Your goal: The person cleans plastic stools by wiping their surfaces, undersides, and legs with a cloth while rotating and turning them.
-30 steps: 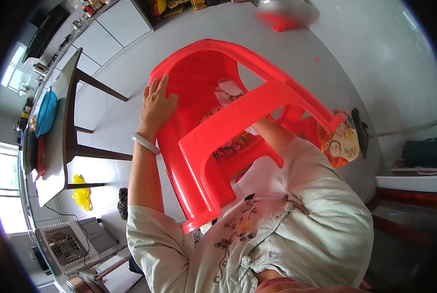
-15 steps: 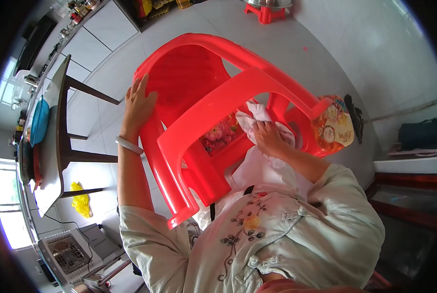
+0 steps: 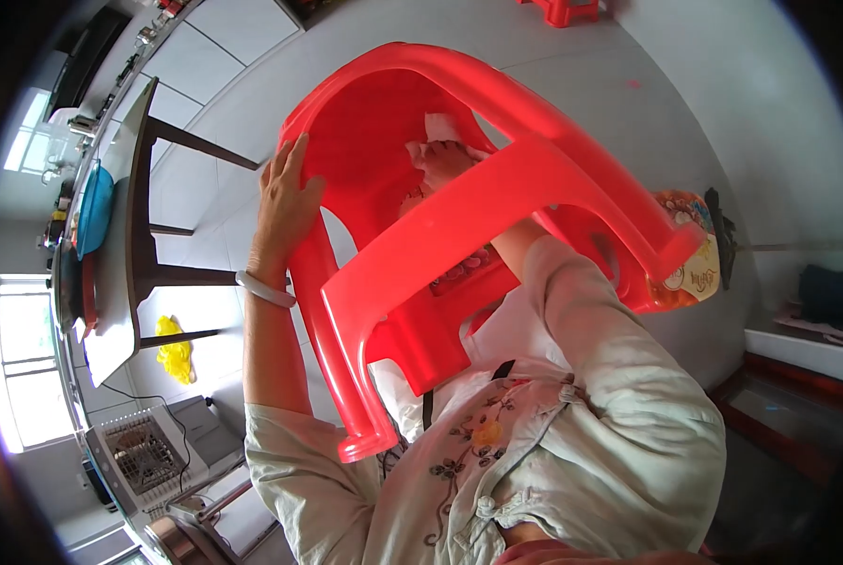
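Observation:
A red plastic chair [image 3: 469, 226] lies tipped over in front of my body, its curved back away from me and its legs towards me. My left hand [image 3: 288, 212] grips the chair's left edge, thumb apart from the fingers. My right hand [image 3: 443, 162] reaches under the red crossbar into the hollow of the chair and presses a pale cloth [image 3: 440, 127] against the inner surface. Part of the right forearm is hidden behind the crossbar. A flower print [image 3: 461, 270] shows partly on the chair behind that bar.
A dark-legged table [image 3: 139, 235] stands on the left with a blue basin [image 3: 94, 212] on it. Below lies a yellow bag [image 3: 174, 350] on the floor. A heater-like grille unit [image 3: 144, 452] is at lower left. A printed panel [image 3: 690, 250] and a wall are on the right.
My right hand has moved the cloth forward and left, from the near part of the chair deep into its hollow. My left hand stays on the edge. The view has shifted slightly.

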Motion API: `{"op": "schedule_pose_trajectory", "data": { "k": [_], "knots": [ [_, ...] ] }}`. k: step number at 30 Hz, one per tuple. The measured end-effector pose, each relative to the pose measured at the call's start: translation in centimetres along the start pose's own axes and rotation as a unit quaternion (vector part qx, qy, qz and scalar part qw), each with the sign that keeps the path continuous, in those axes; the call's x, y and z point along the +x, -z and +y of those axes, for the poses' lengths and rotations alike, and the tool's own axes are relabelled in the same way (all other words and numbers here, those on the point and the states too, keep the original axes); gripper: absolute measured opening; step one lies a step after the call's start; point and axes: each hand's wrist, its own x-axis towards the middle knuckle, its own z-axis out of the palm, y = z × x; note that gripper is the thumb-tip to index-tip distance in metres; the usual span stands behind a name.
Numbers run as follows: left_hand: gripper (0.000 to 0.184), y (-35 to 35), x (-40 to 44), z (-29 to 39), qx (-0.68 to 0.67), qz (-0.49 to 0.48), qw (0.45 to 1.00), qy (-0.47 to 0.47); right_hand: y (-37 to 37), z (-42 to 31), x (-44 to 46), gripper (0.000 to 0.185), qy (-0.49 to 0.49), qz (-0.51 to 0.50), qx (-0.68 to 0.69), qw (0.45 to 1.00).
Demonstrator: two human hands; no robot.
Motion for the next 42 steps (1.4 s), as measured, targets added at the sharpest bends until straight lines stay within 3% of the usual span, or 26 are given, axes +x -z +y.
{"op": "schedule_pose_trajectory", "data": {
  "k": [1, 5, 7, 10, 11, 12, 14, 18, 19, 21, 24, 26, 28, 30, 32, 36, 38, 40, 42],
  "knots": [
    [0.063, 0.0, -0.1, 0.1, -0.010, 0.002, 1.000, -0.003, -2.2, 0.6, 0.5, 0.025, 0.086, -0.022, -0.158, 0.983],
    [0.063, 0.2, -0.5, 0.9, -0.033, 0.009, 0.999, -0.009, -6.9, -2.4, 0.6, 0.022, 0.066, -0.046, -0.116, 0.990],
    [0.062, 0.0, -0.5, 0.1, -0.030, 0.019, 0.999, -0.024, -12.6, -4.9, 0.7, 0.022, 0.091, 0.159, -0.183, 0.966],
    [0.062, -0.1, -0.5, -0.6, -0.021, 0.031, 0.998, -0.047, -16.8, -8.3, 0.2, 0.023, 0.115, 0.449, -0.261, 0.846],
    [0.062, -0.2, -0.5, -0.7, -0.018, 0.036, 0.998, -0.054, -16.9, -8.2, -0.5, 0.024, 0.145, 0.388, -0.279, 0.866],
    [0.062, -0.3, -0.6, -0.6, -0.020, 0.035, 0.998, -0.054, -13.1, -8.9, -1.9, 0.024, 0.204, 0.252, -0.280, 0.904],
    [0.062, -0.2, -0.6, -0.2, -0.050, 0.036, 0.997, -0.039, -5.5, -10.1, -5.2, 0.026, 0.303, 0.037, -0.238, 0.922],
    [0.062, -0.4, -0.4, -0.3, -0.050, 0.038, 0.997, -0.033, 2.7, -12.5, -12.6, 0.031, 0.414, -0.065, -0.209, 0.883],
    [0.062, -0.5, -0.4, -0.4, -0.038, 0.042, 0.998, -0.038, 2.7, -12.9, -14.1, 0.031, 0.414, -0.067, -0.212, 0.883],
    [0.062, -0.6, -0.3, -0.7, -0.029, 0.049, 0.997, -0.043, 2.0, -13.4, -16.9, 0.033, 0.293, -0.218, 0.067, 0.928],
    [0.063, -0.7, -0.4, -1.3, -0.026, 0.054, 0.996, -0.066, 5.6, -14.2, -19.9, 0.024, 0.354, -0.143, 0.118, 0.917],
    [0.063, -0.6, -0.6, -1.1, -0.040, 0.056, 0.996, -0.055, 5.6, -14.2, -22.1, 0.020, 0.319, -0.177, 0.156, 0.918],
    [0.063, -0.6, -0.5, -1.4, -0.042, 0.058, 0.996, -0.058, 6.9, -14.1, -23.2, 0.018, 0.398, -0.240, 0.150, 0.872],
    [0.064, -0.8, -0.3, -1.7, -0.047, 0.055, 0.995, -0.065, 6.1, -13.5, -25.3, 0.014, 0.343, -0.222, 0.199, 0.891],
    [0.064, -1.1, 0.2, -2.3, -0.039, 0.053, 0.996, -0.058, 6.1, -13.0, -26.2, 0.012, 0.332, -0.307, 0.262, 0.853],
    [0.065, -1.2, 0.3, -2.6, -0.036, 0.042, 0.998, -0.038, 8.6, -12.6, -24.1, 0.012, 0.307, -0.365, 0.263, 0.839],
    [0.064, -1.1, 0.2, -2.5, -0.039, 0.037, 0.998, -0.043, 9.6, -11.3, -22.1, 0.014, 0.232, -0.451, 0.199, 0.839],
    [0.064, -1.1, 0.2, -2.1, -0.038, 0.041, 0.998, -0.027, 19.1, -12.4, -17.0, 0.015, 0.029, -0.406, 0.212, 0.889],
    [0.064, -0.9, 0.7, -1.7, -0.023, 0.033, 0.998, -0.044, 15.5, -7.9, -16.7, 0.018, 0.023, -0.246, -0.027, 0.969]
  ]
}}
